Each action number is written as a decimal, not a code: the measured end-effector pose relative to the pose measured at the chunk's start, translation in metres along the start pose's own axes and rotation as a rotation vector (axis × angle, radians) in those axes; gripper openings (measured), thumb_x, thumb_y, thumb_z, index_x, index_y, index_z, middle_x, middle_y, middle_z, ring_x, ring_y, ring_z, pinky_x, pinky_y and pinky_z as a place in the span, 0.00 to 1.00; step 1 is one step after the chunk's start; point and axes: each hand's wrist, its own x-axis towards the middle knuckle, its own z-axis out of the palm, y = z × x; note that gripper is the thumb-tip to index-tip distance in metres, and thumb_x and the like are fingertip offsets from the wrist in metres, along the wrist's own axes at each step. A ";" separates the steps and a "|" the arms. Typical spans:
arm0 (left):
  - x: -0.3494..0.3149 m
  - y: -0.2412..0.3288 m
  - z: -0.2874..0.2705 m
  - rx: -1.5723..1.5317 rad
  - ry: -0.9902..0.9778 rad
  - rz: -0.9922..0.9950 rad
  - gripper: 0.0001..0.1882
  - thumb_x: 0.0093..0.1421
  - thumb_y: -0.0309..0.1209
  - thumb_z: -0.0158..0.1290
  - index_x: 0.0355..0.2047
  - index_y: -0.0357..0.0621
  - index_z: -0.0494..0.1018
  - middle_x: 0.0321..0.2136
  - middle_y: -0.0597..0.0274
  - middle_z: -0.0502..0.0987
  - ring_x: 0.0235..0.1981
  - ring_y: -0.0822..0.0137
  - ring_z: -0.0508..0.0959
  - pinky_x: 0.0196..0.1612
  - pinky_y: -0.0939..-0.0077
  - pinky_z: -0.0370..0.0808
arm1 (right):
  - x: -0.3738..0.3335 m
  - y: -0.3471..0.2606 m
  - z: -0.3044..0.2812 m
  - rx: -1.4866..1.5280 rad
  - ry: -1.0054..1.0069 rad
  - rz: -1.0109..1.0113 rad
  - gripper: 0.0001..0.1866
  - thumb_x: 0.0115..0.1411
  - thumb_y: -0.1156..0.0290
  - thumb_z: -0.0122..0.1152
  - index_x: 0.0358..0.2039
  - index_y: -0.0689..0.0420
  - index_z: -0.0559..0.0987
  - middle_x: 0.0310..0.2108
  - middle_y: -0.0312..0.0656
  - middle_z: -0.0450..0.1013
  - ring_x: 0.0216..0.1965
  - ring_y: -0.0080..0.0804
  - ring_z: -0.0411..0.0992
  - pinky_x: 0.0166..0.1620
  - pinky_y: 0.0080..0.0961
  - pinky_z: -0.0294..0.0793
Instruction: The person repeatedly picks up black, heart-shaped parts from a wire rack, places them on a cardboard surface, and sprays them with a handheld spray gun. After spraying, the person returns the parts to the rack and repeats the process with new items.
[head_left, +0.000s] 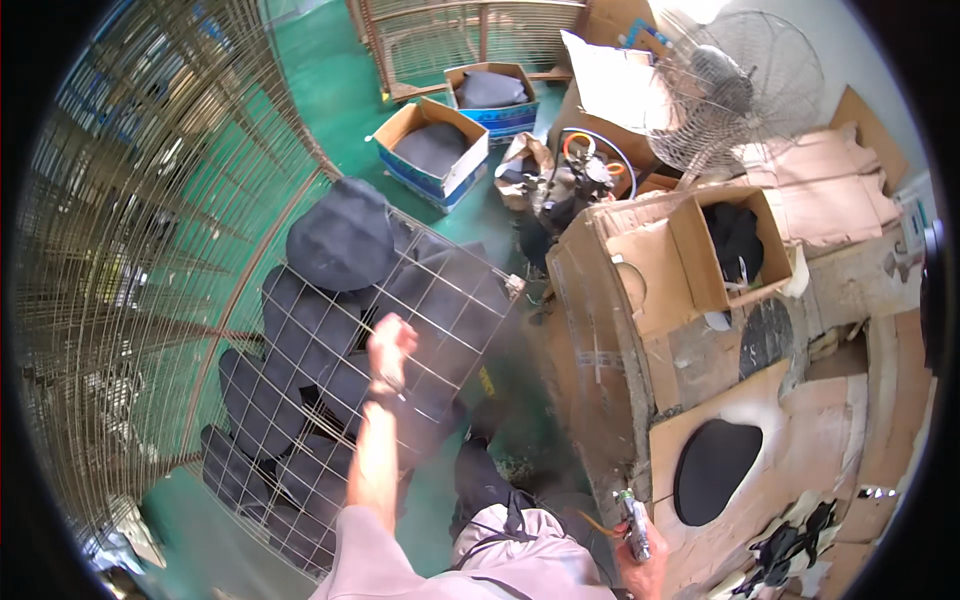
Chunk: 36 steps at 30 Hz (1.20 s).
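Observation:
My left hand (391,346) reaches forward over a wire grid rack (462,376), its fingers curled. Whether it grips a wire or the edge of a dark piece under it, I cannot make out. Several dark grey, rounded flat pieces (255,405) lie about the grid, and a larger rounded piece (342,235) sits at its far left corner. Low on the right, my right hand (643,568) is closed around a metal spray gun (632,520) with a thin orange hose. Beside it, a black rounded pad (716,472) lies flat on the cardboard-covered bench (785,440).
Tall wire racks (215,300) line the left side. Two blue-and-white boxes (440,185) (510,118) with dark pieces stand on the green floor (325,65). An open cardboard box (770,225) with black pieces sits on the bench, near a large fan (735,85).

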 end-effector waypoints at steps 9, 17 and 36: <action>-0.184 -0.177 0.075 0.873 -0.756 -0.425 0.22 0.65 0.34 0.56 0.56 0.33 0.71 0.44 0.53 0.80 0.40 0.65 0.81 0.44 0.70 0.79 | -0.096 0.072 -0.059 -0.009 0.526 -0.077 0.36 0.45 0.85 0.49 0.60 0.63 0.72 0.37 0.48 0.79 0.35 0.36 0.77 0.42 0.25 0.74; -0.173 -0.234 -0.029 1.324 -0.537 -0.824 0.14 0.66 0.28 0.48 0.50 0.47 0.75 0.29 0.61 0.80 0.26 0.64 0.80 0.29 0.61 0.80 | -0.224 0.158 -0.083 0.269 0.966 0.086 0.33 0.53 0.86 0.52 0.62 0.62 0.71 0.38 0.44 0.79 0.35 0.28 0.77 0.39 0.22 0.75; -0.221 -0.254 0.075 1.380 -0.655 -0.606 0.21 0.63 0.33 0.54 0.55 0.42 0.72 0.35 0.59 0.81 0.31 0.65 0.82 0.33 0.68 0.80 | -0.245 0.205 -0.140 0.234 0.794 -0.072 0.33 0.51 0.79 0.69 0.59 0.63 0.73 0.36 0.51 0.77 0.32 0.41 0.75 0.38 0.28 0.74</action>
